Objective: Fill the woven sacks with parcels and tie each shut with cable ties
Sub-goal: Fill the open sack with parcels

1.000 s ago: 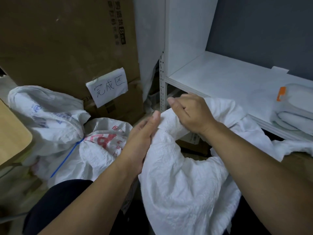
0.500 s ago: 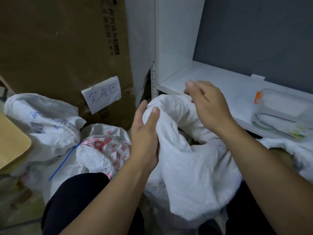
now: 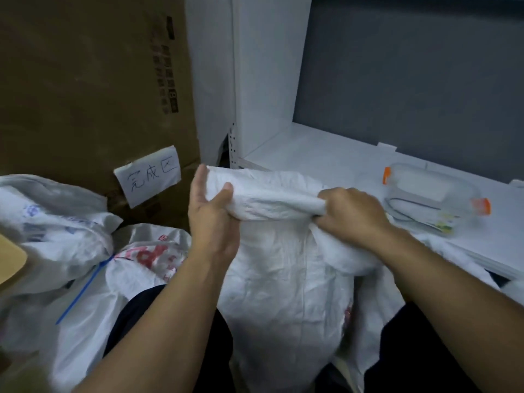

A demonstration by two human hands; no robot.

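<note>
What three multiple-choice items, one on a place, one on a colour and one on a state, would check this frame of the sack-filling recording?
1. Where does the clear container with orange clips lie?
A. on the white shelf
B. on the floor by the cardboard box
C. inside the held sack

2. What colour is the cable tie on the tied sack at the left?
A. red
B. blue
C. black

3. How is the white sack between the person's knees held?
A. by the left hand alone
B. by neither hand
C. by both hands at its top edge

Answers:
1 A: the clear container rests on the white shelf.
2 B: the cable tie sticks out blue from the tied sack.
3 C: the left hand and the right hand both grip the white sack at its top edge.
</note>
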